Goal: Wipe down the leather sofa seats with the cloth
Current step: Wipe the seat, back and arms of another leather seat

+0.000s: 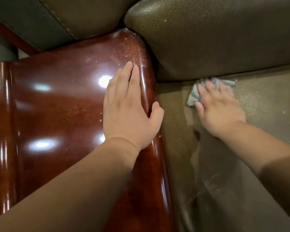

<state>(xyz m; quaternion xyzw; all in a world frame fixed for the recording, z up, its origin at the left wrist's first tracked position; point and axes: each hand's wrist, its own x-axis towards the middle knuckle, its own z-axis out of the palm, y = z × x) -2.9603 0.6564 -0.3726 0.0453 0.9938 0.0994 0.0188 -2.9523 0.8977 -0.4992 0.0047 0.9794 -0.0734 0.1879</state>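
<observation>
Fingers straight, right hand (219, 109) pressing cloth (195, 96) at seat (266, 104) back edge, left hand (127, 111) flat on armrest (57, 106)

A glossy reddish-brown lacquered wooden armrest (60, 104) fills the left half of the view, its polished top throwing back several bright oval reflections of overhead lights (105, 81). Pale dust specks (132, 49) gather near its far rounded corner. Behind it, a second olive-brown pebbled leather cushion (90, 15) meets a grey textured panel edged with a row of round studs (40, 25). At the far left edge, a dark red wooden rail (12, 36) runs diagonally, with a dim grey rounded shape (2, 51) below it, too blurred to identify.
</observation>
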